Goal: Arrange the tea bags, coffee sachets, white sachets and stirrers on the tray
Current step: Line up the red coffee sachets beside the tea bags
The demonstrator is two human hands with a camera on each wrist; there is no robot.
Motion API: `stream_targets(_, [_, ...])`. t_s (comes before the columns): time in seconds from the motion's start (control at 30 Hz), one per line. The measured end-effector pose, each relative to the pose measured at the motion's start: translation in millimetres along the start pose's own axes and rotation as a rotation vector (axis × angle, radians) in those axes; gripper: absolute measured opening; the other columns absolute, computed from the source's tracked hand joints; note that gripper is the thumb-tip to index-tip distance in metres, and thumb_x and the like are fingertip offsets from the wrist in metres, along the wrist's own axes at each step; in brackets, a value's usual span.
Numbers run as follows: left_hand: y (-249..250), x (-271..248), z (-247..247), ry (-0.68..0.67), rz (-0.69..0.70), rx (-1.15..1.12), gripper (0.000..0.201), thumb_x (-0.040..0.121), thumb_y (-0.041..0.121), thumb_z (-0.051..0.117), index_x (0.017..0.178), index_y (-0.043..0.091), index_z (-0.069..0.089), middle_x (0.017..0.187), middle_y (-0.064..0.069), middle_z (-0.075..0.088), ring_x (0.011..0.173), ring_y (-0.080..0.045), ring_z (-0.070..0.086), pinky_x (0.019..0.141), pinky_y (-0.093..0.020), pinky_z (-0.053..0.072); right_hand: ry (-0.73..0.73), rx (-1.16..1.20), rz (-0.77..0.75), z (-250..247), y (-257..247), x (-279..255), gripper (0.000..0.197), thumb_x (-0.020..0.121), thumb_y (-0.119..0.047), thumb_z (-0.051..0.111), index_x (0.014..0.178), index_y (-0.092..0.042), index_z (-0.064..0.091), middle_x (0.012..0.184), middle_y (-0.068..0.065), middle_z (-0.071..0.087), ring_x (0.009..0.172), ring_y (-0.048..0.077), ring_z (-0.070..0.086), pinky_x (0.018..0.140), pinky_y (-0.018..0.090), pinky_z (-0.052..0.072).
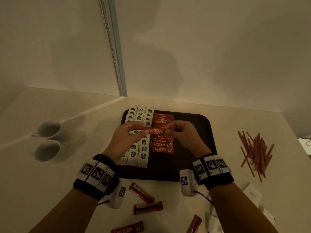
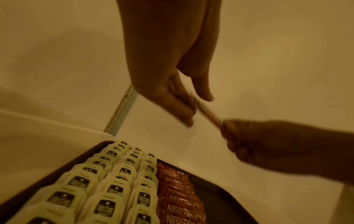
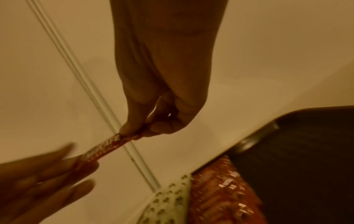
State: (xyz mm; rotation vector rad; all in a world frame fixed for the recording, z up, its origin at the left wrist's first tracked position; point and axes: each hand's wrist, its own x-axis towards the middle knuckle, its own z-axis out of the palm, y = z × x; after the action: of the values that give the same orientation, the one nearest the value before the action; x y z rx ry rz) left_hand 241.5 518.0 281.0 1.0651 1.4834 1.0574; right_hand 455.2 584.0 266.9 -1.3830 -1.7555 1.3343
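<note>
Head cam: I'm looking steeply down at the tray [image 1: 193, 118] from above. Wrist cams sit close, aimed along the fingers toward the wall. All three share the tray's far-left rows.

dim cream walls [image 1: 202, 47], pale counter [image 1: 50, 190]

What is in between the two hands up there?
A red coffee sachet stretches between them. The left hand pinches one end and the right hand pinches the other, above the tray. The head view shows it best.
</note>
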Motion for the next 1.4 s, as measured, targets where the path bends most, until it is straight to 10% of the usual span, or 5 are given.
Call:
stream_targets(0.23, [-31.9, -45.6, -58.2, -0.084, -0.160, 0.151, 0.011, 0.092, 0.022, 0.061, 0.102, 0.024, 0.066, 0.099, -0.004, 0.070, 0.088, -0.025, 0.068, 0.076, -0.032, 0.053, -0.039, -0.129, 0.203, -3.6, 71.9, -22.2, 0.008, 0.081, -0.010, 0.069, 0.088, -0.013, 0.066, 0.092, -0.001, 0.067, 0.084, 0.009, 0.064, 0.064, 0.015, 0.051])
stream_targets(0.67, [-91.3, -127.5, -120.9, 0.202, -0.419, 0.092, 0.020, 0.096, 0.003, 0.047, 0.108, 0.003, 0.063, 0.098, -0.021, 0.066, 0.082, -0.038, 0.062, 0.073, -0.036, 0.047, 0.116, -0.223, 0.241, 28.6, 99.8, -15.0, 0.012, 0.080, -0.009, 0.071, 0.085, -0.017, 0.064, 0.087, -0.008, 0.062, 0.081, -0.001, 0.055, 0.067, 0.007, 0.036])
stream_targets(1.2, [-100.0, -147.3, -126.7, 0.221, -0.462, 0.118, 0.020, 0.096, 0.001, 0.047, 0.108, 0.000, 0.063, 0.096, -0.022, 0.066, 0.077, -0.035, 0.060, 0.071, -0.034, 0.045, 0.217, -0.343, 0.129, 35.4, 94.6, -17.7, 0.017, 0.080, -0.017, 0.071, 0.093, -0.013, 0.059, 0.098, -0.001, 0.056, 0.088, 0.009, 0.053, 0.084, 0.025, 0.047])
stream_targets(1.4, [-97.6, -136.8, -89.4, -0.098, -0.285, 0.485, 0.023, 0.085, 0.017, 0.069, 0.098, 0.035, 0.060, 0.100, -0.001, 0.066, 0.082, -0.014, 0.064, 0.068, -0.020, 0.048, -0.469, -0.508, 0.071, 25.8, 51.9, -83.2, 0.021, 0.080, -0.021, 0.072, 0.099, -0.020, 0.061, 0.096, -0.009, 0.058, 0.087, 0.004, 0.056, 0.078, 0.021, 0.046])
